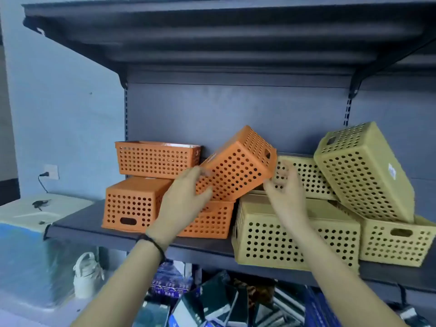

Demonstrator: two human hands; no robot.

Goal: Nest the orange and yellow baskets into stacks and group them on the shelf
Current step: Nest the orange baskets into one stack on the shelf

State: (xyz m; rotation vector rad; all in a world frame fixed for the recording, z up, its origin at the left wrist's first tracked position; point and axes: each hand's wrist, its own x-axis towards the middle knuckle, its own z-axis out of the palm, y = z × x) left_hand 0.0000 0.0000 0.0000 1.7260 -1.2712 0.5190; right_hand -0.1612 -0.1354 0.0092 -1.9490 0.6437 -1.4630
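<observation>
Head camera looks up at a dark shelf (77,223) that carries two groups of perforated baskets, orange on the left and yellow on the right. At the left end an upside-down orange basket (132,204) sits on the shelf with an upright orange basket (157,159) resting on top of it. Just to the right, a low orange basket (212,220) stands on the shelf, and a tilted orange basket (238,166) leans over it, its bottom turned toward the camera and its open side facing the back panel.

The left hand (181,199) is spread wide, fingers touching the lower left edge of the tilted orange basket. The right hand (286,194) is also open, fingers loosely curled near the basket's lower right corner; whether they touch it I cannot tell, as they are blurred. Neither hand has closed around anything. A dark band (153,246) circles the left wrist.

On the right, a large yellow basket (295,234) stands at the shelf's front edge, with a second yellow basket (306,175) behind it. A tilted yellow basket (363,173) bearing a white label leans on top of them and on a right-end yellow basket (398,241).

Below the shelf lie boxes (212,300) in a jumble. A white bag (87,274) stands at the lower left.
</observation>
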